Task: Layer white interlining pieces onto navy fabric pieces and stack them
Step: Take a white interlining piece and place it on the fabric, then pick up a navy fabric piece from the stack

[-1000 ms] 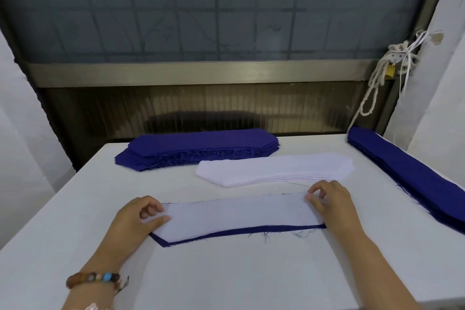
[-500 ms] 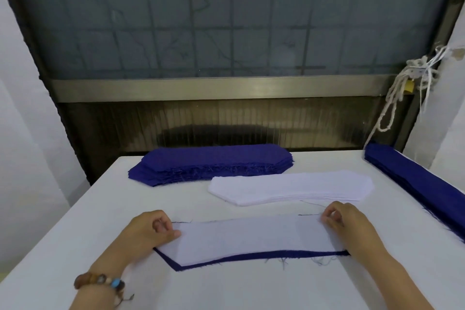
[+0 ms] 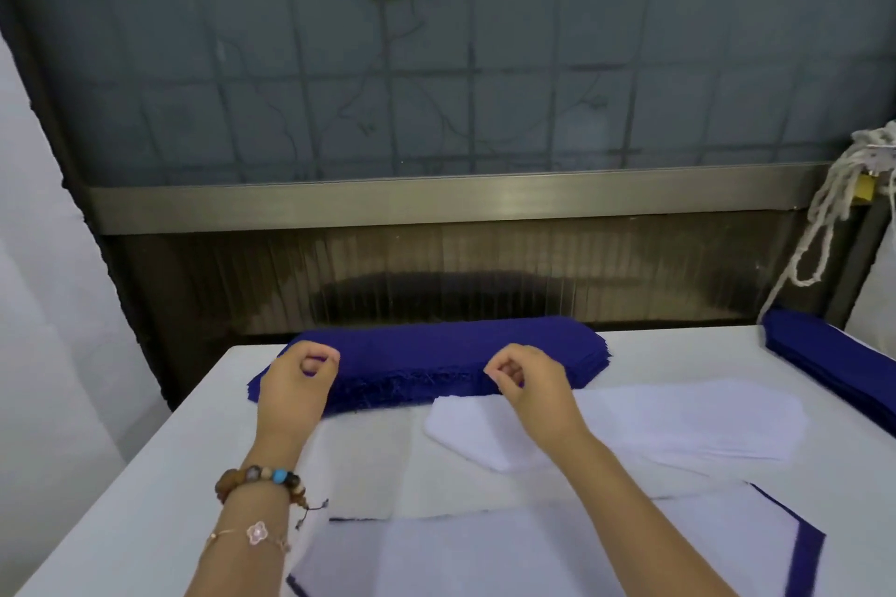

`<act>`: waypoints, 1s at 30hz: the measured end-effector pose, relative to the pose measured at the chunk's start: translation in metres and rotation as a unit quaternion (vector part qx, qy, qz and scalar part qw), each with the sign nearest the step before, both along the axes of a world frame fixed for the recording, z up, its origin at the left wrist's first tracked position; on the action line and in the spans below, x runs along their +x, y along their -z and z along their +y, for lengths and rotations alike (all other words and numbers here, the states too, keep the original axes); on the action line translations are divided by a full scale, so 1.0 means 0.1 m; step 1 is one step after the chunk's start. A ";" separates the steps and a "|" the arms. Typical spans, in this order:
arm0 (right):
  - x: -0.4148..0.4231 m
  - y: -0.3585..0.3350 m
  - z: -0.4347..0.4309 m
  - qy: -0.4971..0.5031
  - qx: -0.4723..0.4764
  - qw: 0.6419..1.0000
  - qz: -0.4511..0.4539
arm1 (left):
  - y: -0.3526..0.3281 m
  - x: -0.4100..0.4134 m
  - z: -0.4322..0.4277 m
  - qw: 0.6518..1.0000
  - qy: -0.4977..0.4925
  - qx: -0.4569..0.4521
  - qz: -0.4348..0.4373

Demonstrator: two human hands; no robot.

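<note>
Head view shows your left hand (image 3: 296,385) and your right hand (image 3: 531,378) raised over the front edge of the navy fabric stack (image 3: 436,351) at the far side of the table (image 3: 145,499). On both hands the fingers are curled, with the thumb meeting the index finger, and I see no cloth between them. Your left hand covers the left end of this stack. Just in front lies the white interlining stack (image 3: 688,422), and your right forearm crosses over its left part. Nearest to you, one white interlining piece (image 3: 460,557) lies flat on a navy piece (image 3: 807,557), which shows only as a border. A second navy stack (image 3: 834,354) lies along the right edge, under a hanging white rope (image 3: 824,218). A bead bracelet (image 3: 262,480) is on your left wrist.
</note>
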State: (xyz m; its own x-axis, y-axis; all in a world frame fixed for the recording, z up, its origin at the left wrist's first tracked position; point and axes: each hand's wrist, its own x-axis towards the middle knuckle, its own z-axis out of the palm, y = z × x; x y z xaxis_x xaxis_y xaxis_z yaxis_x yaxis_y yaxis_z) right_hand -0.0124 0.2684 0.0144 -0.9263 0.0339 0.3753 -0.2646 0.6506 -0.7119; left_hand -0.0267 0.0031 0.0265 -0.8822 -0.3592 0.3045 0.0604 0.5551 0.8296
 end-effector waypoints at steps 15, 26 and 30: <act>-0.89 0.18 -0.90 0.016 -0.015 0.999 -0.027 | 0.32 -0.40 -0.15 0.973 -0.097 -0.190 -0.092; -0.90 0.19 -0.93 0.042 0.015 0.998 -0.043 | 0.34 -0.47 -0.09 0.966 -0.085 -0.237 -0.062; -0.87 0.20 -0.94 0.041 0.021 0.998 -0.032 | 0.28 -0.42 -0.04 0.985 -0.077 -0.143 0.064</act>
State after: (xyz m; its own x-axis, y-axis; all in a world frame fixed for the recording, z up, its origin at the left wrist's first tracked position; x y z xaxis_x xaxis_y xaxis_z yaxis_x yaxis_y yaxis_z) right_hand -0.0992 0.1746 -0.0054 -0.9433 0.0966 0.3176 -0.1630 0.6986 -0.6967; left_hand -0.0689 -0.0014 -0.0018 -0.7723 -0.3687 0.5174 0.0511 0.7756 0.6291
